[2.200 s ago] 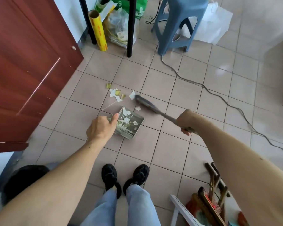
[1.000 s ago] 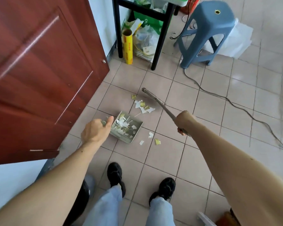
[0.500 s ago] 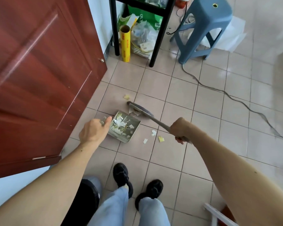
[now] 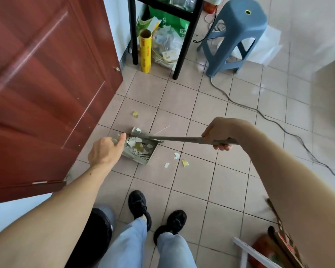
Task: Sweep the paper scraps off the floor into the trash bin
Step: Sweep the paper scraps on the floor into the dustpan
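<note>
Person standing on a beige tiled floor point(image 4: 182, 105), black shoes and light jeans showing at the bottom. Grey dustpan point(image 4: 141, 149) is sitting on the tiles just in front of the feet, near the lower corner of an open red-brown door point(image 4: 46, 84). Left hand point(image 4: 106, 149) is gripping the dustpan's handle end, fingers curled closed, thumb pointing toward the pan. Right hand point(image 4: 220, 132) is wrapping tight around the grey broom handle point(image 4: 182, 139), which is running nearly level from the hand over to the dustpan; the broom head is lying across the pan's far edge, detail blurred. Paper scraps point(image 4: 137, 145), white and yellowish, are piling inside the dustpan. Loose scraps point(image 4: 179, 160) are lying on the tiles just right of the dustpan, and one yellow scrap point(image 4: 135, 114) is lying beyond the dustpan, apart from it. A thin stick point(image 4: 162, 129) is lying just past the pan. Farther beyond the dustpan, black desk legs point(image 4: 184, 45) are standing by the wall with a yellow wrap roll point(image 4: 145, 51) upright and plastic bags point(image 4: 166, 45) around them. Blue plastic stool point(image 4: 236, 35) is standing right of the desk legs. A grey cable point(image 4: 269, 120) is trailing across the tiles from the stool, well right of the dustpan. A black round object, possibly a bin, is showing partly behind the left forearm, near the person's feet.
</note>
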